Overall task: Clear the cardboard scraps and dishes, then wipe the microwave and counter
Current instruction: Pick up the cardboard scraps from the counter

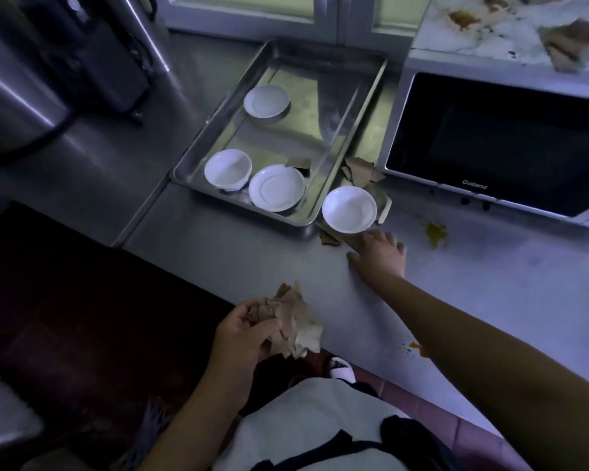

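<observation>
Counter [490, 283]: scraps [330, 237] beside right grip [380, 256].

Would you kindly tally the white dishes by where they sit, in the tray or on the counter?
In the metal tray: 3, at and
On the counter: 1, at
Total: 4

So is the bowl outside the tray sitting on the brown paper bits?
Touching. The head view shows the bowl resting on the cardboard scraps, whose edges stick out around it.
</observation>
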The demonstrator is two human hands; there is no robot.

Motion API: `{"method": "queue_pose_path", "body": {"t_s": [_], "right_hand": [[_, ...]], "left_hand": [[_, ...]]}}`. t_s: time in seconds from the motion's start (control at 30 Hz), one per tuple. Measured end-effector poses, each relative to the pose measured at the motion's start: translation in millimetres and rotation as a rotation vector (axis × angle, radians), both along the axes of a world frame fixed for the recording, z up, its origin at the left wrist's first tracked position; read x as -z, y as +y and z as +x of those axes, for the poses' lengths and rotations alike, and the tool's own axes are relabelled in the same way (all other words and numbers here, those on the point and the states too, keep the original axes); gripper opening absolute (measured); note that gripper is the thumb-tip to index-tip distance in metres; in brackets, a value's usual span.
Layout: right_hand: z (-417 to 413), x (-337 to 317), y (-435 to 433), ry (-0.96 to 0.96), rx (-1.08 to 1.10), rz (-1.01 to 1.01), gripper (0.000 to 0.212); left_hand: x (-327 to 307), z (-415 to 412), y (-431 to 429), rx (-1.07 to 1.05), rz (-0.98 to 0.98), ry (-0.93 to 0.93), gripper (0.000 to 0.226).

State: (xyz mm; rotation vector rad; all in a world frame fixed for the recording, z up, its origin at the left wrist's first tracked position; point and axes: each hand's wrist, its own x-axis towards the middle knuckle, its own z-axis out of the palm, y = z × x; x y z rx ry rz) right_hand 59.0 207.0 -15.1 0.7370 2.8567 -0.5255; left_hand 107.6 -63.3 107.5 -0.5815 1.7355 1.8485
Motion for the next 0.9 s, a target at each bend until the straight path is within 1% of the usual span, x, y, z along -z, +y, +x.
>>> {"method": "queue_pose_path", "body": {"t_s": [0.1,0.2,0.23,0.27,0.33,0.4,0.43,0.47,0.53,0.6,0.63,0.67,0.73,0.83,0.9], "right_hand": [[9,12,2,0.130,0.000,0.050,0.037],[20,14,10,0.295,-0.083,0.077,0.025],[23,13,15,0.316,-0.112,0.083,0.023],[27,11,20,0.295,-0.139,0.092,0.023],[33,6,29,0.258,-0.136,0.055,0.028],[37,-10,34,0.314,0.007,-0.100,0.032],[39,-21,35,0.349,0.110,-0.210,0.029],[41,-32,37,0.390,0.208,-0.345,0.021],[50,-57,35,0.463,0.366,-0.682,0.009],[66,-81,29,0.500,0.441,-1.044,0.010],[76,-92,24,0.494,0.433,-1.179,0.013],[87,-100,18,0.472,0.403,-1.273,0.015],[102,-110,6,0.413,0.342,-1.358,0.016],[109,-115,-1,0.317,0.302,-1.325,0.005],[107,-115,-4,0.248,0.285,-1.283,0.005]], "left_hand": [[7,5,8,-0.018,-0.020,-0.026,0.025],[8,3,17,-0.017,-0.010,-0.025,0.024],[8,2,20,-0.019,-0.005,-0.021,0.025],[8,0,23,-0.022,-0.003,-0.016,0.026],[8,-2,30,-0.018,0.005,-0.004,0.027],[8,-4,39,-0.009,0.005,0.003,0.028],[9,-5,44,-0.002,0.001,0.011,0.028],[9,-5,48,0.007,-0.002,0.022,0.028],[11,-5,56,0.015,-0.004,0.038,0.028],[14,-3,63,0.010,-0.017,0.037,0.027],[15,0,67,0.015,-0.019,0.034,0.026],[15,2,70,0.028,-0.018,0.031,0.024],[15,7,77,0.064,-0.021,0.023,0.022],[13,10,82,0.099,-0.019,0.015,0.023],[12,8,84,0.108,0.011,0.000,0.025]]}}
